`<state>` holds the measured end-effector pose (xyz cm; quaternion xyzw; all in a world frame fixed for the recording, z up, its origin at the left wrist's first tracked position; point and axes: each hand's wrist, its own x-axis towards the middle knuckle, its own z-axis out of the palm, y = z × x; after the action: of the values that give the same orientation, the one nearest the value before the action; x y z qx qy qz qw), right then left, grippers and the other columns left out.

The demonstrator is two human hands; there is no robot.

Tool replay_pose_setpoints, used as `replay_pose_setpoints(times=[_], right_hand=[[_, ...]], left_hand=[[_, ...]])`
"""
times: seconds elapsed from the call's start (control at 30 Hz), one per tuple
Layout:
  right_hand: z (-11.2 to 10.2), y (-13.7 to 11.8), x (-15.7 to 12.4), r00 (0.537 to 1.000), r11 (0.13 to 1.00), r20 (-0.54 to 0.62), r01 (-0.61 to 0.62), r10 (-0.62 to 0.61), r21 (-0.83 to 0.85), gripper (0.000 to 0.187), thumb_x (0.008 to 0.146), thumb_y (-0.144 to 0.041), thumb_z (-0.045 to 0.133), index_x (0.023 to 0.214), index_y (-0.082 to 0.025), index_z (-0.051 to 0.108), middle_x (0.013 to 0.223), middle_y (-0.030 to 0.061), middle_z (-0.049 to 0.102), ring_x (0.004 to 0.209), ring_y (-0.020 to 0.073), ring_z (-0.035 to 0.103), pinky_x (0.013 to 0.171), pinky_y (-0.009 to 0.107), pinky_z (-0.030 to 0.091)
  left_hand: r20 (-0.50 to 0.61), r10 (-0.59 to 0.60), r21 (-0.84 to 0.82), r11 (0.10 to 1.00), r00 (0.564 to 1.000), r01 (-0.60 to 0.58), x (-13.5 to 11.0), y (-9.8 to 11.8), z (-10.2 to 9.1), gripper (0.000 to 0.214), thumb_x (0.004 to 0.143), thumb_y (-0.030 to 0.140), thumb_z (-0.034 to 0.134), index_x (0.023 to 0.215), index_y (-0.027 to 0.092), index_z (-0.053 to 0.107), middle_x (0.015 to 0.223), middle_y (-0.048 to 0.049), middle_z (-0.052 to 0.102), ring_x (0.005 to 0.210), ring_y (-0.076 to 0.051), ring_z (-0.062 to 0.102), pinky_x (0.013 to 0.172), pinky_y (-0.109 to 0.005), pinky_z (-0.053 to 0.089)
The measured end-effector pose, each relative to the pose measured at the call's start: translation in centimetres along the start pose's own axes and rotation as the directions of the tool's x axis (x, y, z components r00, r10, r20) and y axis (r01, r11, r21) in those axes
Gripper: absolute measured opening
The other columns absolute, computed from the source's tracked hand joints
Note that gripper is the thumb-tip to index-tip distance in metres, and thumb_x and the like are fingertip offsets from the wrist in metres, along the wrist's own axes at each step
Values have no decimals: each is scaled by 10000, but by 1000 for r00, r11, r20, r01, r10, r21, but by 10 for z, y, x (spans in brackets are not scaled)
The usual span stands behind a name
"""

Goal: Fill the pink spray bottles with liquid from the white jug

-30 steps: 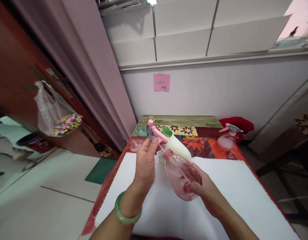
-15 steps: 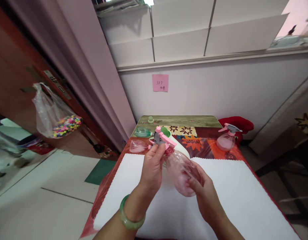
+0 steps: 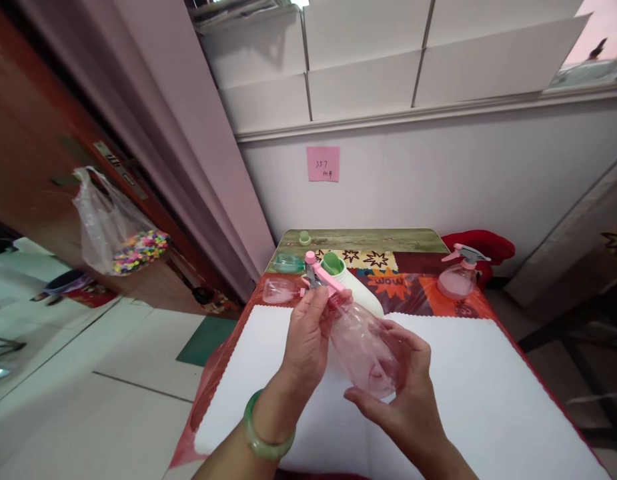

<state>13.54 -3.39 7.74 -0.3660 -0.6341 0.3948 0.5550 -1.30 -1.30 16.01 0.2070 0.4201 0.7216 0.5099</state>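
Green bangle (image 3: 251, 423) on its wrist, the left hand (image 3: 305, 343) pinches the pink-and-grey spray head (image 3: 325, 277) at the neck of the tilted pink bottle (image 3: 358, 343), above the white mat (image 3: 488, 380); the right hand (image 3: 415, 390) spreads loosely around the bottle's base.

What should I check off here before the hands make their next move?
1. Spray head at the neck of the pink bottle: ok, it sits there.
2. Spray head screwed tight: cannot tell; fingers partly cover the joint.
3. Left hand gripping the spray head: ok, pinched between thumb and fingers.
4. Right hand firm on the pink bottle: cannot tell; fingers at its side, thumb spread out near the base.
5. White bottle clear of the spray head: cannot tell; they overlap in this single view.
6. Other spray bottle upright and away from the hands: ok.
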Motion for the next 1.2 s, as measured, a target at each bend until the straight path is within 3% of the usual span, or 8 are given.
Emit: replay_pose_setpoints(times=[0.3, 0.4, 0.5, 0.67, 0.8, 0.93, 1.03, 1.2], right_hand=[[1, 14, -7, 924, 876, -72, 328, -375, -354, 758, 708, -256, 884, 1341, -341, 477, 1456, 125, 512, 1343, 380, 529, 1081, 638, 486], [1, 12, -16, 960, 953, -102, 237, -260, -190, 839, 656, -298, 921, 1361, -322, 467, 1460, 133, 519, 1376, 392, 500, 1079, 633, 487], [-3, -6, -21, 984, 941, 8, -172, 177, 292, 907, 647, -537, 884, 1406, -284, 455, 1447, 152, 546, 1272, 395, 589, 904, 550, 608], [-14, -39, -15, 572, 179, 671, -807, 471, 562, 950, 731, -926, 485, 1325, -190, 573, 1189, 199, 705, 827, 261, 741, 422, 237, 537], [-12, -46, -20, 433, 72, 795, -891, 425, 447, 998, 745, -959, 380, 1240, -127, 626, 943, 178, 745, 585, 175, 693, 359, 175, 443], [1, -53, -43, 667, 406, 445, -731, 598, 549, 863, 834, -881, 391, 1315, -187, 570, 875, 103, 728, 465, 130, 570, 327, 203, 405], [10, -60, -67, 848, 690, 253, -527, 466, 496, 892, 740, -769, 686, 1428, -261, 431, 1238, 132, 666, 724, 203, 680, 524, 323, 594], [17, -56, -91, 980, 978, 8, -197, 197, 67, 1075, 554, -479, 945, 1438, -259, 374, 1387, 148, 584, 1200, 353, 631, 949, 464, 579]], left_hand=[[26, 22, -67, 998, 999, -20, -13, -10, 1, 327, 803, 465, 795, 954, 175, 778, 984, -90, 795, 931, -199, 715, 871, -304, 514], [85, 1, -58, 998, 996, 4, -18, -11, 1, 322, 814, 456, 782, 976, 177, 770, 1036, -105, 790, 867, -206, 716, 813, -319, 527], [217, -40, -75, 996, 975, 58, -22, -9, -2, 374, 773, 489, 807, 979, 180, 761, 1040, -120, 783, 865, -250, 723, 832, -381, 541], [437, -28, -94, 993, 899, 76, -31, -5, -6, 419, 772, 575, 778, 1003, 228, 729, 1000, -97, 760, 993, -314, 712, 932, -474, 519], [422, 79, -115, 993, 903, -33, -44, -4, -4, 350, 780, 518, 792, 940, 217, 713, 840, -39, 688, 927, -264, 697, 975, -447, 498], [283, 170, -103, 984, 944, -146, -57, 0, -9, 290, 798, 424, 792, 958, 197, 710, 810, -30, 664, 855, -226, 683, 968, -427, 495], [242, 228, -110, 972, 943, -206, -65, 4, -19, 298, 800, 413, 785, 985, 189, 720, 819, -34, 681, 835, -224, 693, 950, -421, 505], [235, 185, -163, 975, 954, -149, -82, 8, -34, 321, 775, 456, 800, 931, 177, 761, 858, -70, 745, 893, -242, 718, 971, -410, 503]])
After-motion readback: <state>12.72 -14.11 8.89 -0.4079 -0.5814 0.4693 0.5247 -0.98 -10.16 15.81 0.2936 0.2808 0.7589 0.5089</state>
